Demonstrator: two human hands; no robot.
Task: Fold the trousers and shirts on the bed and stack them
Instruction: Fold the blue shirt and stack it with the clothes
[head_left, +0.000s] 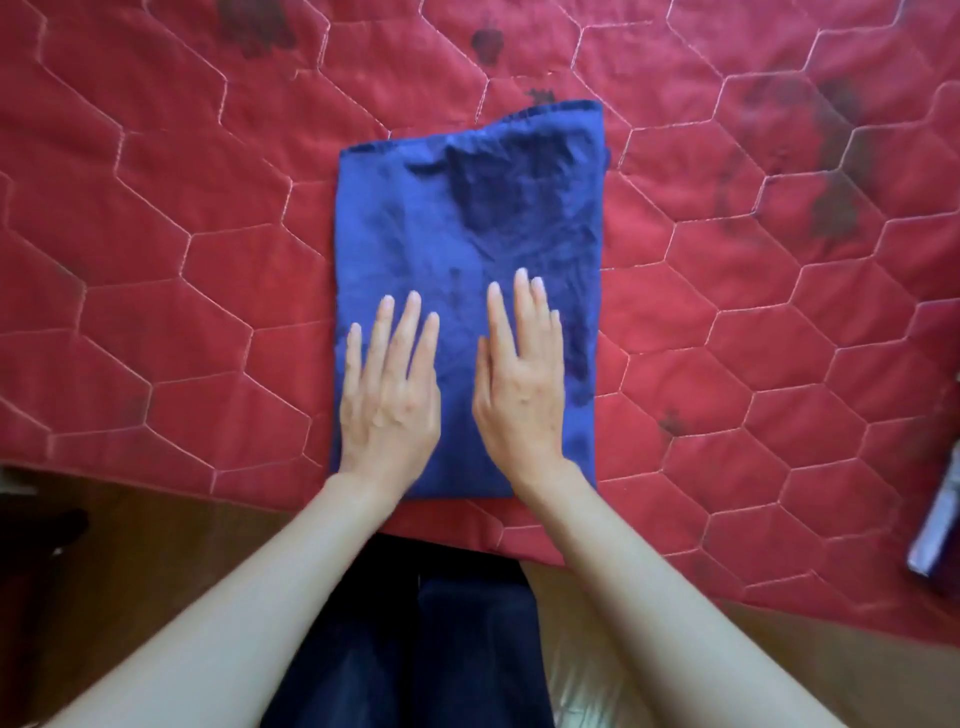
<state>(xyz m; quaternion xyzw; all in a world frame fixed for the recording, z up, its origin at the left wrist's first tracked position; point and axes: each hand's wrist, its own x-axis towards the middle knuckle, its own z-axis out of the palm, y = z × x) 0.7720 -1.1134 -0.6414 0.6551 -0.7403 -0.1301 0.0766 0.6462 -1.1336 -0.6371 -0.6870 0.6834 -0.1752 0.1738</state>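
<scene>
Pressing flat-fingered, gripping nothing, left hand (387, 400) and right hand (522, 384) should smooth the folded blue garment (467, 249) outward from its near edge.

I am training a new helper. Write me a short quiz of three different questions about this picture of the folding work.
1. True or false: both hands, the left hand and the right hand, lie flat on the folded blue cloth garment.
2. What does the garment lie on? A) brown wooden floor B) red quilted bed cover C) white pillow
3. Fill in: the fingers of both hands are ____ (straight / curled).

Key: 1 true; 2 B, the red quilted bed cover; 3 straight.
</scene>
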